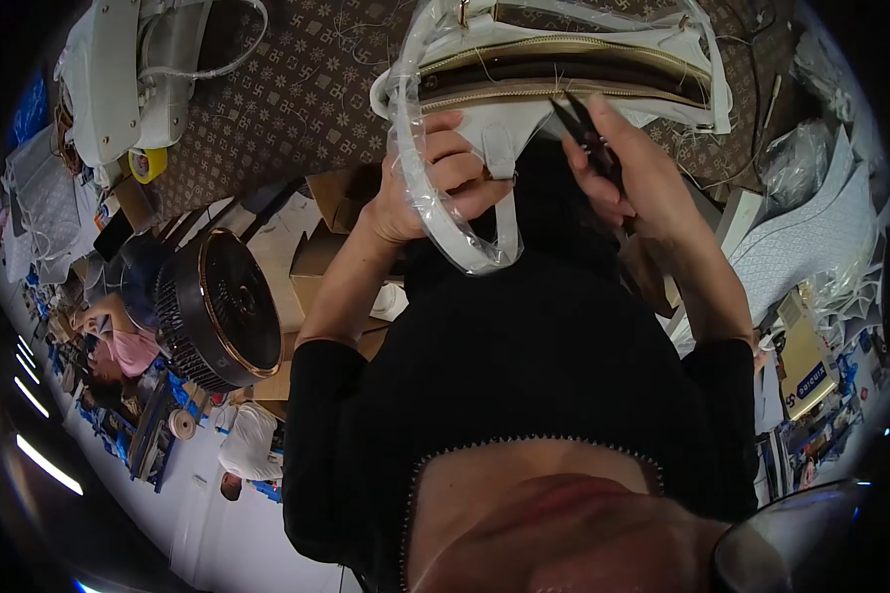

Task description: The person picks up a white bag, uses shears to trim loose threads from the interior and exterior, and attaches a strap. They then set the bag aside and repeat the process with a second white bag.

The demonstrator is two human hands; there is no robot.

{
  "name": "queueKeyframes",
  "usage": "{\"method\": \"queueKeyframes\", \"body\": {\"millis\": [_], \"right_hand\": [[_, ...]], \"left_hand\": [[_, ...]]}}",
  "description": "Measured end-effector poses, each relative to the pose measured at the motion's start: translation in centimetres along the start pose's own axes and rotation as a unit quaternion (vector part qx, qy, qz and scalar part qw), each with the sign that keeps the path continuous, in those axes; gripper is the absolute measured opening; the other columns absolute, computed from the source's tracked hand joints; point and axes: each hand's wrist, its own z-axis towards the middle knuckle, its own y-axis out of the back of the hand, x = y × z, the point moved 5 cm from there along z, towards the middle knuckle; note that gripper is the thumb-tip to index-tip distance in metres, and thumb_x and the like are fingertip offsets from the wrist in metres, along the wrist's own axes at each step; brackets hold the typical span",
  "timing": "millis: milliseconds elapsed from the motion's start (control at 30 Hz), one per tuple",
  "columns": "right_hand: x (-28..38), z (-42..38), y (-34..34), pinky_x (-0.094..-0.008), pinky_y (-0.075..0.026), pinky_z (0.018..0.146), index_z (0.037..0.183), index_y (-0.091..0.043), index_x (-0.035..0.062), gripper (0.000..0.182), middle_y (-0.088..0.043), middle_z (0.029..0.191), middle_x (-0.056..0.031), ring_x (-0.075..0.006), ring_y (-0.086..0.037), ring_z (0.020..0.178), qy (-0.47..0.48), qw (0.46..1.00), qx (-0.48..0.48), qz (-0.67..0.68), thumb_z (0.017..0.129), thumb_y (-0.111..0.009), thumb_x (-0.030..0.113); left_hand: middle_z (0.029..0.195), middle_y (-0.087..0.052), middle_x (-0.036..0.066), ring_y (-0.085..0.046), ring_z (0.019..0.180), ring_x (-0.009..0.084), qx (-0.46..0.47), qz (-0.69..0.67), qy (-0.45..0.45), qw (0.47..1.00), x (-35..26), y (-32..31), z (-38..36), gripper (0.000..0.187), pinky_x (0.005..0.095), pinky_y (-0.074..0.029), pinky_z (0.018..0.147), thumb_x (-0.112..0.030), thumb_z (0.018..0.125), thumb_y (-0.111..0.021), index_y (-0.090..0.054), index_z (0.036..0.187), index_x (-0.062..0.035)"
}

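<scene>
A white handbag lies across the patterned cloth at the top of the head view, its gold zipper undone along the opening. One handle, wrapped in clear plastic, loops down over my left hand. The fingers of that hand are curled round the bag's near side by a small white tab. In my right hand are black thread snips, blades pointing at the bag's near edge. Loose thread ends stick up close to the blade tips.
Another white bag and yellow tape are at the upper left. A black fan stands left of my arm, near cardboard boxes. White quilted material is piled at right. Two people appear farther off, lower left.
</scene>
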Motion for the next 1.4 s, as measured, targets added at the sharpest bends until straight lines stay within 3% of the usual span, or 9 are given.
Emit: {"method": "queueKeyframes", "body": {"millis": [200,267,467,667,967,1133,1300,1367,1400], "right_hand": [[0.1,0.4,0.5,-0.0196,-0.031,0.045,0.093,-0.058,0.0055,0.032,-0.043,0.057,0.0029,-0.0048,-0.038,0.049,0.202,0.957,-0.057,-0.202,0.085,-0.058,0.037],[0.3,0.5,0.1,-0.0168,-0.026,0.048,0.101,-0.059,0.007,0.027,-0.038,0.056,0.0068,-0.0004,-0.032,0.052,0.193,0.963,-0.071,-0.175,0.077,-0.069,0.015],[0.8,1.0,-0.8,-0.0182,-0.037,0.051,0.095,-0.061,0.0058,0.018,-0.056,0.065,0.0021,-0.0031,-0.044,0.055,0.339,0.891,-0.111,-0.282,0.079,-0.066,0.012],[1.1,0.9,-0.9,-0.0225,-0.045,0.057,0.087,-0.059,0.003,0.01,-0.062,0.073,-0.0032,-0.0074,-0.057,0.065,0.337,0.855,-0.099,-0.382,0.08,-0.063,0.009],[2.2,-1.2,1.3,-0.0185,-0.032,0.044,0.089,-0.055,0.002,0.016,-0.043,0.057,0.0043,-0.0041,-0.039,0.046,0.311,0.948,-0.057,-0.034,0.089,-0.053,0.018],[3.8,-1.6,2.6,-0.0187,-0.027,0.041,0.115,-0.051,-0.001,0.037,-0.032,0.049,0.0057,-0.0026,-0.028,0.041,0.355,0.919,-0.165,-0.038,0.095,-0.039,0.028],[4.1,-2.0,2.3,-0.0175,-0.028,0.043,0.108,-0.057,0.0016,0.033,-0.037,0.051,0.0057,-0.0019,-0.033,0.045,0.419,0.894,-0.153,-0.046,0.093,-0.045,0.028],[4.2,-2.0,2.3,-0.0165,-0.029,0.045,0.105,-0.061,0.0057,0.03,-0.042,0.053,0.0061,-0.0013,-0.037,0.047,0.416,0.894,-0.16,-0.051,0.092,-0.049,0.03],[4.1,-1.7,2.2,-0.0168,-0.029,0.047,0.103,-0.061,0.0061,0.027,-0.043,0.055,0.0064,-0.0013,-0.037,0.05,0.408,0.892,-0.177,-0.082,0.09,-0.052,0.028]], "left_hand": [[0.072,-0.044,-0.006,-0.051,0.071,0.0134,0.002,-0.008,0.007,1.0,0.2,-0.1,0.0,0.03,0.0364,-0.049,0.079,-0.012,0.05,-0.073,-0.063,0.074,-0.0263],[0.073,-0.044,-0.006,-0.051,0.072,0.0137,0.001,-0.004,0.007,1.0,0.1,-0.1,-0.1,0.03,0.0365,-0.048,0.08,-0.012,0.05,-0.073,-0.063,0.075,-0.0264],[0.074,-0.044,-0.006,-0.05,0.074,0.0135,-0.002,-0.004,0.013,1.0,0.1,0.0,0.1,0.031,0.0361,-0.048,0.081,-0.012,0.051,-0.073,-0.063,0.076,-0.0272],[0.075,-0.044,-0.006,-0.05,0.074,0.0134,-0.003,-0.006,0.014,1.0,0.3,-0.2,0.0,0.031,0.0359,-0.048,0.082,-0.013,0.05,-0.072,-0.064,0.076,-0.0277],[0.077,-0.045,-0.006,-0.05,0.074,0.0143,-0.001,-0.027,0.015,1.0,0.5,-0.2,-0.1,0.031,0.037,-0.048,0.081,-0.014,0.052,-0.072,-0.065,0.077,-0.0288],[0.086,-0.051,0.001,-0.052,0.08,0.0167,-0.025,-0.097,0.166,0.981,1.8,0.5,1.1,0.024,0.0308,-0.045,0.071,-0.022,0.062,-0.078,-0.066,0.081,-0.0146],[0.081,-0.053,0.002,-0.049,0.076,0.0122,-0.069,-0.188,0.265,0.943,4.2,0.7,3.9,0.021,0.021,-0.04,0.065,-0.021,0.077,-0.07,-0.06,0.084,-0.0045],[0.072,-0.052,-0.001,-0.046,0.068,0.0049,-0.072,-0.36,0.434,0.823,5.9,-0.2,3.9,0.018,0.0174,-0.038,0.061,-0.019,0.084,-0.062,-0.058,0.086,-0.0022],[0.067,-0.052,-0.004,-0.043,0.063,0.0011,-0.073,-0.353,0.43,0.828,6.0,-0.3,4.3,0.019,0.0152,-0.036,0.058,-0.019,0.088,-0.057,-0.057,0.086,-0.0007]]}}
